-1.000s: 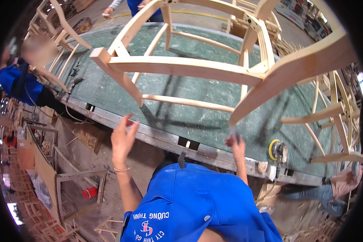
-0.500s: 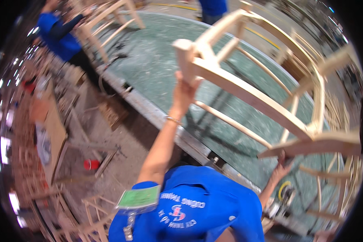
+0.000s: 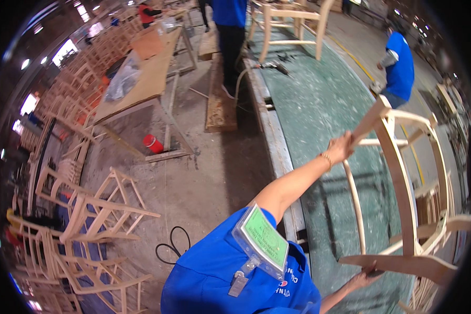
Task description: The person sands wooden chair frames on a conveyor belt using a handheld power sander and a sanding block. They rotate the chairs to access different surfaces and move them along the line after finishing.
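A bare wooden chair frame [image 3: 399, 180] lies tipped over above the green worktable [image 3: 327, 220], its legs and rails showing no seat panel. My left hand [image 3: 341, 147] is closed around the far leg of it, near the joint with the thin round stretcher. Lower down, my right hand [image 3: 365, 278] grips the curved piece at the near end, with its fingers partly hidden behind the wood. Whether the frame touches the tabletop, I cannot tell.
Farther along the worktable stand another chair frame [image 3: 293, 14] and a power drill [image 3: 275, 66] with a hose. Co-workers in blue stand at the far end and right side. At left are a wooden bench [image 3: 157, 78], a red container [image 3: 153, 144] and several stacked chair frames [image 3: 86, 209].
My view has swung left, bringing more of the floor and stacked chairs into sight. The chair frame sits lower and farther right in the picture, still in both hands.
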Action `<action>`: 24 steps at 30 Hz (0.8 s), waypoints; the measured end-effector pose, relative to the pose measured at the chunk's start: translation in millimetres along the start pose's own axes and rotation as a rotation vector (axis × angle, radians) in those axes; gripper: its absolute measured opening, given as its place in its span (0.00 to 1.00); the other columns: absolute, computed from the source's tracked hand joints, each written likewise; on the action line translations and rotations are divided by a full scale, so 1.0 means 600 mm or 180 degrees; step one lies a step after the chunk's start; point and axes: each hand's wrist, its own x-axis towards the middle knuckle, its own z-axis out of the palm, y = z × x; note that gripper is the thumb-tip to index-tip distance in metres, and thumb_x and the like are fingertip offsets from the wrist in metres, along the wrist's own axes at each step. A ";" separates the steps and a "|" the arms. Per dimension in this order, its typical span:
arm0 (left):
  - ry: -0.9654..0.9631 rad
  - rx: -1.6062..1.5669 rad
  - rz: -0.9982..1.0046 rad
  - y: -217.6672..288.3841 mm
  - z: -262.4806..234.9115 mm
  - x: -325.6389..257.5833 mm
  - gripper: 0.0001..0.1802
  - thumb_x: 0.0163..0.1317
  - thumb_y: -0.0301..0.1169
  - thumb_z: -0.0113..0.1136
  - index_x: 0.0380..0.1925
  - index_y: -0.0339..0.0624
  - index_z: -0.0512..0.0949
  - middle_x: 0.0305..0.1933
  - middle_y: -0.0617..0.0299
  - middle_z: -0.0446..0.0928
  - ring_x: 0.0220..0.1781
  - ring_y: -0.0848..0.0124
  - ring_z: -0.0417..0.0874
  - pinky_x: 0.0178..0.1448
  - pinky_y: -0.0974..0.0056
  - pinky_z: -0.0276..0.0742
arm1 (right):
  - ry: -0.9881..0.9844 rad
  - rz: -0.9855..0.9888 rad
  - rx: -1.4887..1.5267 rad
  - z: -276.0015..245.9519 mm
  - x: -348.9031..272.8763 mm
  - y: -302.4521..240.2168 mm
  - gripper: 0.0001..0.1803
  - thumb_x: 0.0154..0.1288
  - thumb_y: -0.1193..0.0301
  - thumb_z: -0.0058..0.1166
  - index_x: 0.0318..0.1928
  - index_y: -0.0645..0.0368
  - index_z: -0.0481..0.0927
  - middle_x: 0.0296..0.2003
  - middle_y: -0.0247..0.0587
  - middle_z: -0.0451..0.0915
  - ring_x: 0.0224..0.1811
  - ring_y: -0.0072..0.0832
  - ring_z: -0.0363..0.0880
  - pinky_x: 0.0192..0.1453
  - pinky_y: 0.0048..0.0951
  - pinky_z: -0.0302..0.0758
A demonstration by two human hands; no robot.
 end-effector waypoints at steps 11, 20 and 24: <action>-0.0904 -0.0556 -0.0740 -0.194 -0.181 -0.388 0.16 0.56 0.44 0.56 0.37 0.46 0.80 0.37 0.56 0.83 0.43 0.58 0.83 0.49 0.54 0.76 | -0.0459 0.1662 -0.0732 0.068 -0.310 -0.079 0.26 0.66 0.59 0.53 0.59 0.61 0.72 0.42 0.51 0.77 0.37 0.30 0.74 0.40 0.29 0.68; 0.0164 -0.0233 -0.2603 -0.520 -0.501 -0.666 0.17 0.57 0.46 0.57 0.36 0.46 0.80 0.39 0.55 0.83 0.45 0.57 0.82 0.50 0.54 0.75 | -0.3271 -0.0043 0.0241 0.407 -0.505 -0.300 0.15 0.67 0.71 0.52 0.53 0.63 0.74 0.24 0.36 0.77 0.22 0.23 0.73 0.25 0.26 0.70; -0.0450 0.0126 -0.3531 -0.603 -0.627 -0.841 0.19 0.55 0.47 0.56 0.37 0.44 0.80 0.43 0.53 0.81 0.49 0.55 0.81 0.52 0.54 0.74 | -0.4010 0.0406 0.0361 0.522 -0.599 -0.399 0.15 0.65 0.71 0.53 0.52 0.57 0.75 0.24 0.39 0.77 0.21 0.23 0.73 0.26 0.28 0.71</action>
